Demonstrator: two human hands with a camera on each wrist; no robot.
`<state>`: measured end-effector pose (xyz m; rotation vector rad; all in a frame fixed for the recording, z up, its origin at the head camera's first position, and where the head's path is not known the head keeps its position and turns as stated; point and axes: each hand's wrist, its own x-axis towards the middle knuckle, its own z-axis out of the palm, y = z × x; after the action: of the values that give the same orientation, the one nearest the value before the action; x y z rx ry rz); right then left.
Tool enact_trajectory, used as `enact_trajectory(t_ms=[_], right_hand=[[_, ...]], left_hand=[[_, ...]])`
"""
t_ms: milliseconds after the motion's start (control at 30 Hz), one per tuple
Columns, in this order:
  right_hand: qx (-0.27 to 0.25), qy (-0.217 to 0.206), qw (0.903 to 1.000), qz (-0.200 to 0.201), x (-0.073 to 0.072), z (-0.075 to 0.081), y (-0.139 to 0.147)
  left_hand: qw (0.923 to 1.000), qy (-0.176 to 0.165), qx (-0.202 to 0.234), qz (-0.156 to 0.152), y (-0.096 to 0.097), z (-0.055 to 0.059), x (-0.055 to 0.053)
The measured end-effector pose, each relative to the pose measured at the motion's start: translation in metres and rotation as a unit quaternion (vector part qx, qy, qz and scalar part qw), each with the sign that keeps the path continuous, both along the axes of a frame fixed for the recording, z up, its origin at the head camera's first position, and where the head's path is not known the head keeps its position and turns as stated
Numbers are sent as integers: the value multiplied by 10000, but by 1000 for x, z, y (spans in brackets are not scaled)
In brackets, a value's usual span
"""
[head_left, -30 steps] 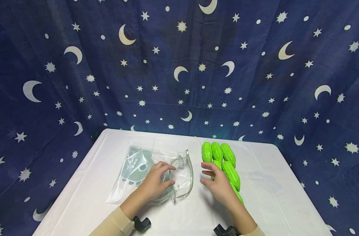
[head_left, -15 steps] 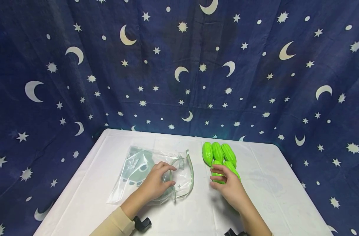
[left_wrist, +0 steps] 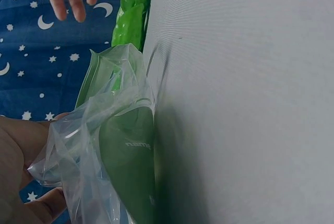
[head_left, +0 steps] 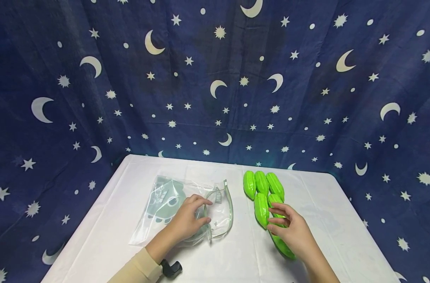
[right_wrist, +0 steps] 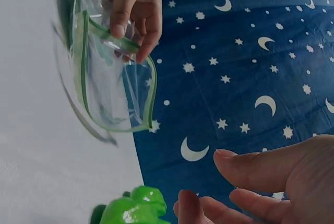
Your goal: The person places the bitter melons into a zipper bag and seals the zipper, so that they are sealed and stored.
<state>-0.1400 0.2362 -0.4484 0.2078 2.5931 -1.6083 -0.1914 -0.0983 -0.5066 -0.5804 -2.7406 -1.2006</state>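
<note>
My left hand [head_left: 191,216] holds the mouth edge of a clear zip bag [head_left: 165,202] with a grey-green cartoon print. In the right wrist view, the thumb and fingers of that hand [right_wrist: 135,12] pinch the bag's green-edged rim [right_wrist: 80,62], and the mouth gapes towards the right. Over a group of glossy, bright-green, ridged gourd-like pieces [head_left: 261,210] is my right hand [head_left: 292,230], fingers relaxed and apart, with nothing between them. It partly covers the nearest piece [head_left: 282,247]. One green piece [right_wrist: 134,211] shows below the fingertips in the right wrist view.
A white cloth covers the table [head_left: 218,263]. Behind and at both sides hangs a dark blue curtain [head_left: 200,94] with moons and stars. The bag lies left of centre, and the green pieces stand in rows to its right.
My right hand has moved right and towards me over the green pieces, uncovering those in the middle. My left hand and the bag have stayed in place.
</note>
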Motion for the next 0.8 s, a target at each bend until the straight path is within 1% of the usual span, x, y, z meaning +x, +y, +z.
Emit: enact_trajectory(t_ms=[267,500,700,800], right_hand=[[173,-54,9998,-86,6,0,16],[466,-166,9987,-135,9,1,29],[642,-278,9974,-179,12,-3,41],[718,-265,9969,-160,13,-4,46]], left_hand=[[10000,9,-19,-12,0,1,1],[10000,10,-16,0,0,0,1],[10000,-12,-62,20,0,-2,1],[10000,-21,-55,22,0,-2,1]])
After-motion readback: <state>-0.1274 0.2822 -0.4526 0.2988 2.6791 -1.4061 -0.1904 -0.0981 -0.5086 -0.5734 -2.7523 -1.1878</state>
